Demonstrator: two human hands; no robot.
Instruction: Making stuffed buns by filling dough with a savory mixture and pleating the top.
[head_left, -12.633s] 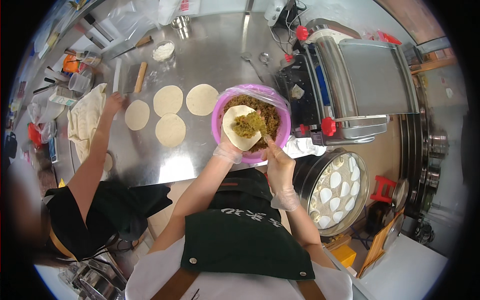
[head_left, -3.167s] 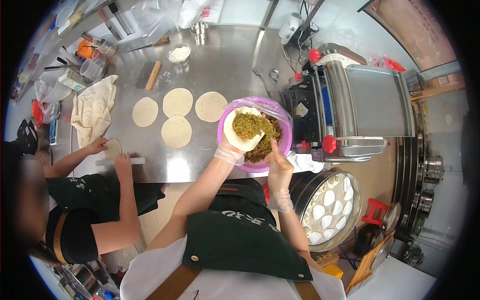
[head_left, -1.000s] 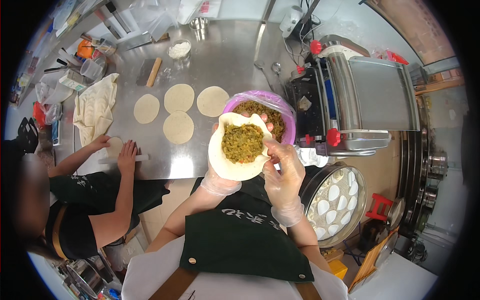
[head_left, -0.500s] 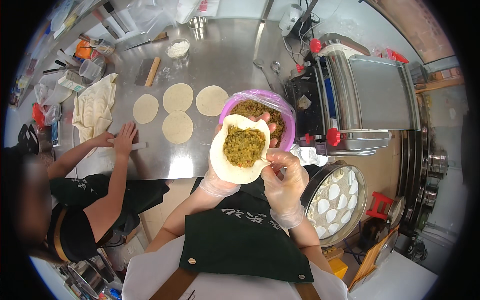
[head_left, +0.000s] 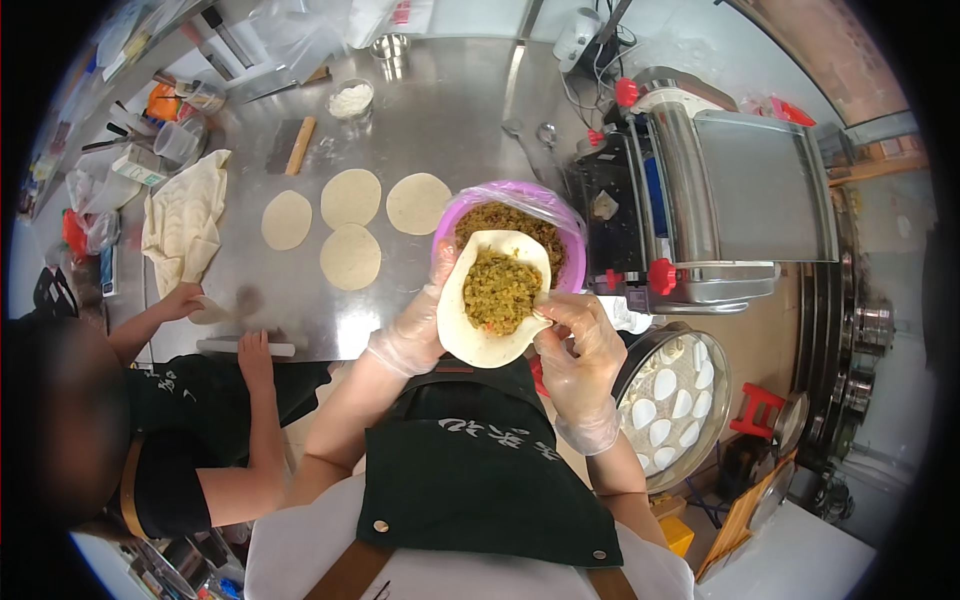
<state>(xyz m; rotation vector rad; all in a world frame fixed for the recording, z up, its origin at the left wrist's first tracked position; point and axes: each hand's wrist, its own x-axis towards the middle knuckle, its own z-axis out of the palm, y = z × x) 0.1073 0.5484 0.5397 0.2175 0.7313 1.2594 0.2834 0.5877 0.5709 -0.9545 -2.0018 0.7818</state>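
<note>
A round dough wrapper [head_left: 470, 342], heaped in its middle with chopped green-brown filling [head_left: 500, 290], is held up in front of my apron. My left hand [head_left: 415, 325], in a clear plastic glove, is closed on its left side; some fingers are hidden beneath it. My gloved right hand [head_left: 580, 350] pinches the right rim between thumb and fingers, where the dough puckers. Just beyond the wrapper stands a purple bowl [head_left: 578, 255] containing more filling [head_left: 515, 217], its far edge covered by clear plastic film.
Several flat dough rounds [head_left: 350, 257] lie left of the bowl. A co-worker's hands [head_left: 255, 355] hold a dough piece and a white rolling pin [head_left: 275, 349]. A roller machine [head_left: 690, 190] stands at right, above a round tray [head_left: 715, 430] of white half-moon pieces. A scraper [head_left: 300, 147] lies farther back.
The wrapper has shifted slightly right. My left fingers, earlier showing past its right side, have drawn back to the left edge. The co-worker's hands have parted, one lifting a dough piece.
</note>
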